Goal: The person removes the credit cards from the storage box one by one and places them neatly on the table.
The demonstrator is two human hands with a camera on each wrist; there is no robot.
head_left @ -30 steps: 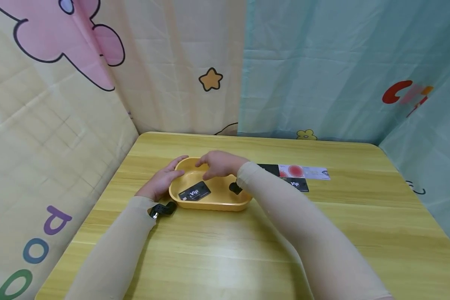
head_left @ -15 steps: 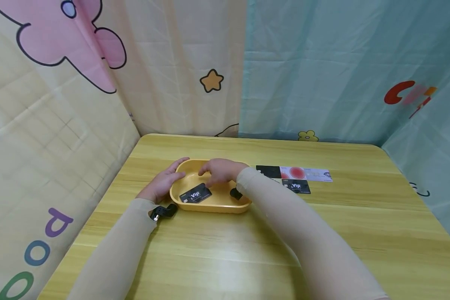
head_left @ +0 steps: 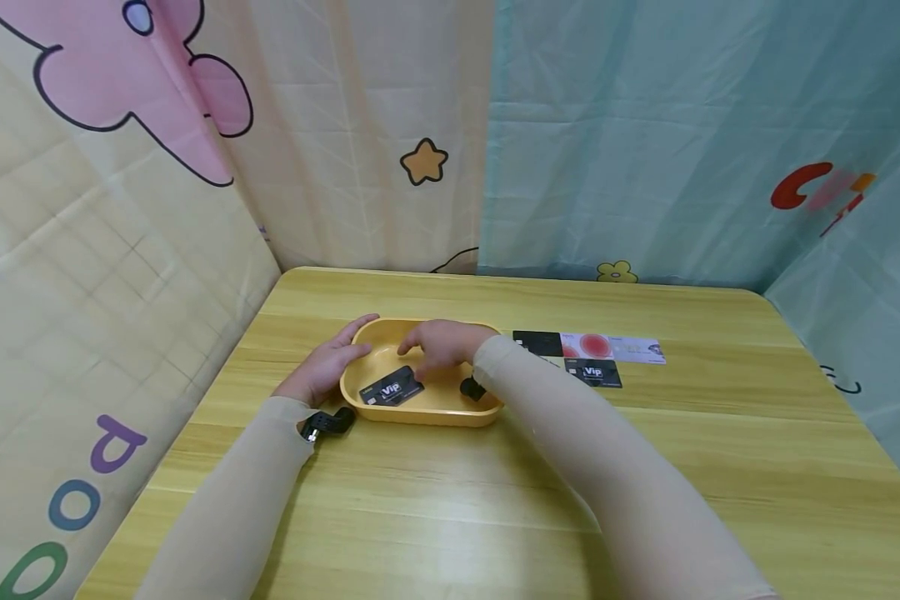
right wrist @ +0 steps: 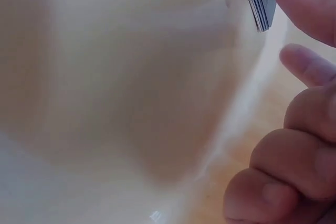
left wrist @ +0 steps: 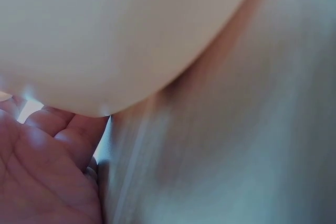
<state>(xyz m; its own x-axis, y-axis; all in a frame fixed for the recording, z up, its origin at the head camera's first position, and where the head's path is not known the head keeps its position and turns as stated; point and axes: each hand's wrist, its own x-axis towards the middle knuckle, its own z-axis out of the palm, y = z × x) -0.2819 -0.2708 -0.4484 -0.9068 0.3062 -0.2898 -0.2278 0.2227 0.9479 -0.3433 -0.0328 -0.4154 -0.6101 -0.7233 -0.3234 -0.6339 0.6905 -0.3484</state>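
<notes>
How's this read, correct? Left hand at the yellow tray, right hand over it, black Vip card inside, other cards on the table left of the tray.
Side's wrong: the head view shows the other cards on the table right of the yellow tray. Left hand, right hand and black Vip card are as you said.

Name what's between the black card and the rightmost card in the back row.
Head view: a card with red circles lies between the black card and the rightmost card.

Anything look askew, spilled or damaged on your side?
Only the card stack: it lies slanted inside the tray, whereas the loose cards on the table sit in straight rows. I see no spill or damage.
</notes>
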